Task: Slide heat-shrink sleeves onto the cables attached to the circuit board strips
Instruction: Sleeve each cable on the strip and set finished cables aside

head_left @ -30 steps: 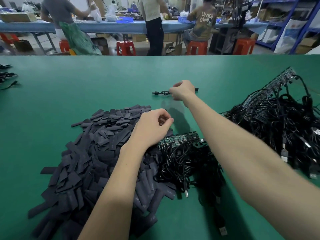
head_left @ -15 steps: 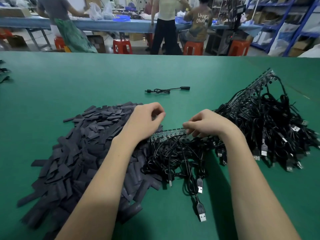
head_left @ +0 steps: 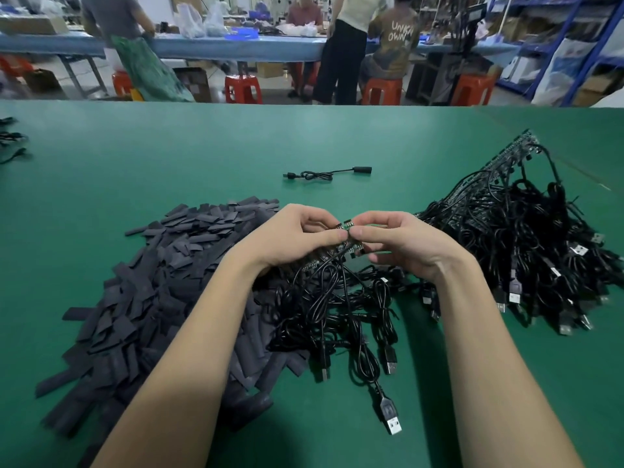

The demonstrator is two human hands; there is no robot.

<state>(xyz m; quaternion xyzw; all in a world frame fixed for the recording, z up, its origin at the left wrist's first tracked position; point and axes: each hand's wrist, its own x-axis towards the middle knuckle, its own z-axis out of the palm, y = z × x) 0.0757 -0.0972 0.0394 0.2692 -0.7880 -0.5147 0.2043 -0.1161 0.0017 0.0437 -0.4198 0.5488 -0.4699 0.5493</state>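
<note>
Half a second back, lying flat among the cables; now lifted: circuit board strip (head_left: pixel 344 246), raised off the table (head_left: pixel 169 157) and held in the air between both hands. A second back, right arm stretched far out to the single finished cable (head_left: pixel 326 174); now pulled in to the middle.

Going left to right. Far left edge: a few loose cable ends (head_left: pixel 11 143), well apart from the work. Next, heap of heat-shrink sleeves (head_left: pixel 145 275), dark and flat, spread wide, near edge running under the left forearm. Left hand (head_left: pixel 290 238): fingers curled, thumb and forefinger pinching the strip's near end. No sleeve visible in either hand, though the curled fingers hide the palms. Right hand (head_left: pixel 405 244): likewise curled, fingertips pinching the strip's top segment beside the left thumb. Hanging below: bundle of black cables (head_left: pixel 337 309) with USB plugs, draped on the table between the forearms. Far right: larger tangle of strips and cables (head_left: pixel 526 241), apparently waiting.

Meaning, as a judgement: one unit done and set aside, next one being singled out; sleeve yet to be picked.

Room: broad bare green beyond the hands up to the finished cable, open for setting down. Tight on both flanks, sleeves left, tangle right. Risk of snagging hanging leads when pulling one free.
</note>
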